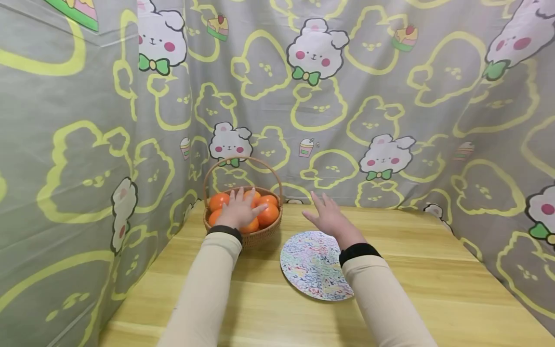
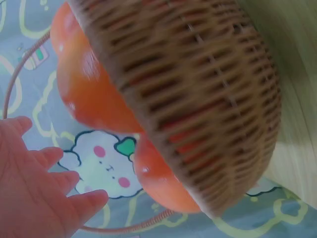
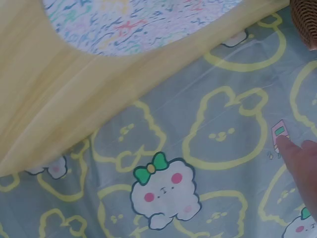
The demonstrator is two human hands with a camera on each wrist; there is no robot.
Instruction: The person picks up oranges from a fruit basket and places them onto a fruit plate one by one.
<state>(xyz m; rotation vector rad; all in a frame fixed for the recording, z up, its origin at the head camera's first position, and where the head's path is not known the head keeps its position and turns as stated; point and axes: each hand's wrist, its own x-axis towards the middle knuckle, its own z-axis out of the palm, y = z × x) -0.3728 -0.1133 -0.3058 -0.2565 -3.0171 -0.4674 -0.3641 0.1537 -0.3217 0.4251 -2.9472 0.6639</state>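
Observation:
A brown wicker basket with a tall hooped handle stands at the back left of the table, filled with several orange, round fruits whose exact kind I cannot tell. Over the basket's front, my left hand spreads its fingers and grips nothing; in the left wrist view the hand is beside the fruits, apart from them. My right hand hovers with fingers extended above the far edge of a round, multicoloured speckled board. Its forearm hides the board's right side.
The wooden table is bounded at the back and sides by a grey curtain with rabbit and yellow outline prints. The basket's handle arches up behind the left hand, close to the curtain.

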